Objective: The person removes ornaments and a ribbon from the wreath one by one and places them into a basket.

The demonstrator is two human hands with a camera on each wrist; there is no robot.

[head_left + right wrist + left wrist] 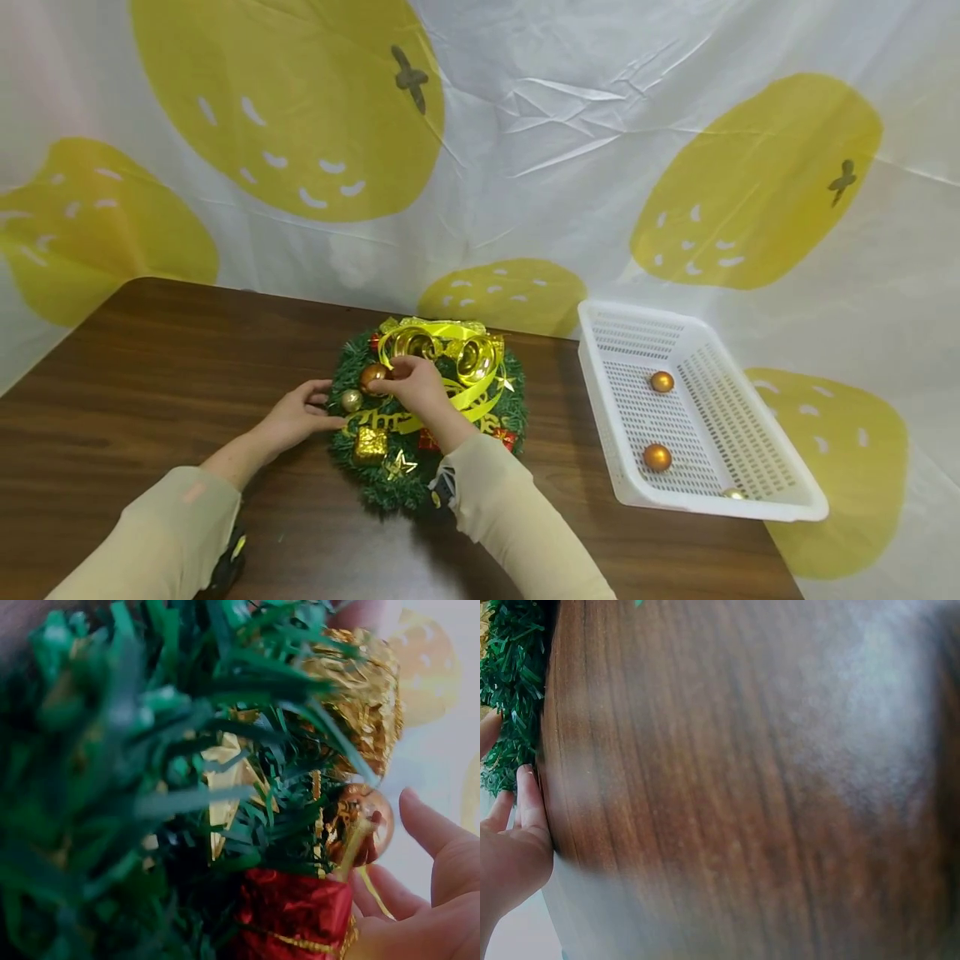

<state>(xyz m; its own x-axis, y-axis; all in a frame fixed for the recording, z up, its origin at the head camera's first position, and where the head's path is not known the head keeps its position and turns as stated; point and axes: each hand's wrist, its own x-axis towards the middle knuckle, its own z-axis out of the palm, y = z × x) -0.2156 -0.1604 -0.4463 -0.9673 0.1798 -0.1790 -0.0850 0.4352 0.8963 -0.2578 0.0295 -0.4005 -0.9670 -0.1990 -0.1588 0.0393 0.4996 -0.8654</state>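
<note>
A round green tinsel wreath (382,492) lies on the table, decorated with gold bells (476,360), yellow ribbon, small foil gift boxes (371,445) and gold stars. At its upper left, my right hand (420,389) pinches a shiny copper bauble (371,377) between thumb and fingers. The right wrist view shows that copper bauble (363,825) beside a red foil box (296,911) and a gold foil box (360,697). A smaller pale gold bauble (351,401) sits just below it. My left hand (296,414) touches the wreath's left edge, its fingers against the green tinsel (514,697).
A white perforated basket (600,400) stands to the right, holding two copper baubles (662,382) and a pale gold one (734,493). Behind the brown wooden table (187,358) hangs a white cloth (540,150) printed with yellow fruit.
</note>
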